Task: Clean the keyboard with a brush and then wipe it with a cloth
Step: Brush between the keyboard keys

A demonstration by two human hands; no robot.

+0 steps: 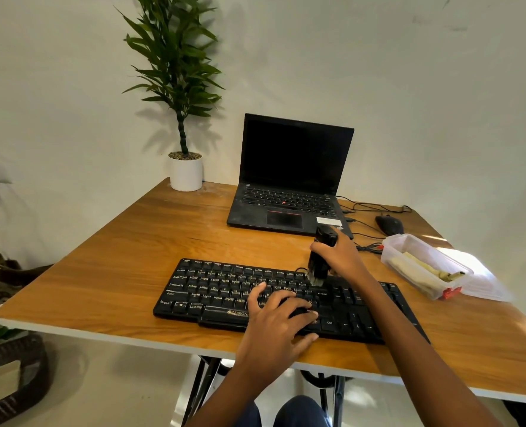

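Note:
A black keyboard (212, 291) lies across the near half of the wooden table (126, 260). My right hand (343, 257) grips a black brush (320, 257) held upright, its pale bristles touching the keys near the keyboard's upper right. My left hand (274, 322) rests on the keys near the front middle with fingers spread, holding the keyboard down. A pale cloth lies in a clear plastic box (422, 266) at the right.
An open black laptop (289, 180) stands behind the keyboard, with a potted plant (186, 172) to its left by the wall. A black mouse (389, 224) and cables lie at the back right. The box's lid (483, 278) lies beside it.

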